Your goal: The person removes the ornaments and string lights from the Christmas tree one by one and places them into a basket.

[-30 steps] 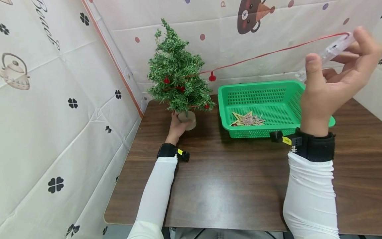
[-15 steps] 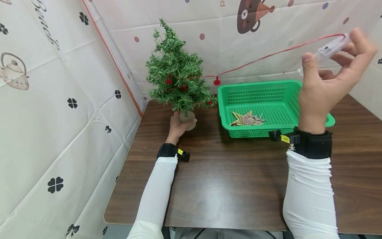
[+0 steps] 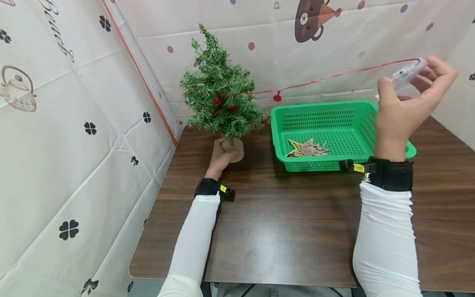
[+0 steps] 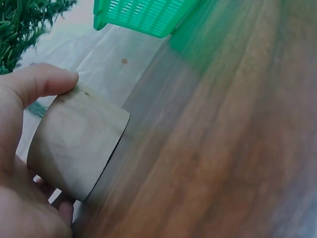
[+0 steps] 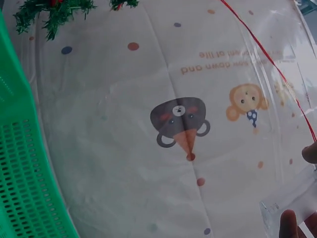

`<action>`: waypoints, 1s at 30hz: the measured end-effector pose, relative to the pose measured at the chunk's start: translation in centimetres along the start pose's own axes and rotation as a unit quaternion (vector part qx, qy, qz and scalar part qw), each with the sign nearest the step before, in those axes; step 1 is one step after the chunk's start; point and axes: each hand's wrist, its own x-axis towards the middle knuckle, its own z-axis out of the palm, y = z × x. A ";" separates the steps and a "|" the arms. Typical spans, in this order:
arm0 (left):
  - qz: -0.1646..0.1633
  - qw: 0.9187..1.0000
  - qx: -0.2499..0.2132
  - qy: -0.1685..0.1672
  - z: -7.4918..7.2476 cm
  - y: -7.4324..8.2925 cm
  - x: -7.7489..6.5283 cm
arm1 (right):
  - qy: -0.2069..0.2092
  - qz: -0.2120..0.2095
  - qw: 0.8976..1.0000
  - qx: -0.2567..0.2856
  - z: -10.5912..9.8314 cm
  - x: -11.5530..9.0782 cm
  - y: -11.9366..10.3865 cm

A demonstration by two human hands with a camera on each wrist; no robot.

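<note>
A small green artificial Christmas tree (image 3: 222,90) stands at the table's back left on a round wooden base (image 4: 79,139). My left hand (image 3: 219,157) grips that base from the left, thumb on top and fingers below in the left wrist view. Red ornaments on a red string (image 3: 334,76) hang among the branches, and the string stretches to the right. At its far end my right hand (image 3: 408,107) pinches a clear plastic case (image 3: 407,75), held in the air above the basket's right end. In the right wrist view only part of the case (image 5: 287,206) and some fingertips show.
A green plastic basket (image 3: 311,166) sits right of the tree, with a star ornament (image 3: 307,147) and other small pieces inside. The brown table (image 3: 274,231) extends in front. Patterned cloth (image 3: 230,24) hangs close behind and along the left.
My right hand has moved down and slightly left with the clear case. The red string hangs lower, and the tree's ornaments have shifted right as the tree turned a little. The left hand keeps its hold.
</note>
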 end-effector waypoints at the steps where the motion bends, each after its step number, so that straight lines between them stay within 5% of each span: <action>1: -0.002 1.000 -0.008 0.002 0.0 0.0 0.0 | 0.001 0.001 1.000 -0.001 0.0 0.1 0.1; 7: 0.005 0.999 -0.028 0.015 0.2 -0.1 0.1 | 0.008 0.007 1.000 0.007 -0.1 0.3 0.7; 17: 0.014 0.998 0.053 0.021 0.2 0.2 0.1 | 0.013 0.004 1.000 -0.001 -0.3 0.7 1.5; 30: 0.000 0.999 0.050 0.017 0.1 0.3 0.2 | 0.056 0.029 0.994 0.092 -1.3 0.3 -2.6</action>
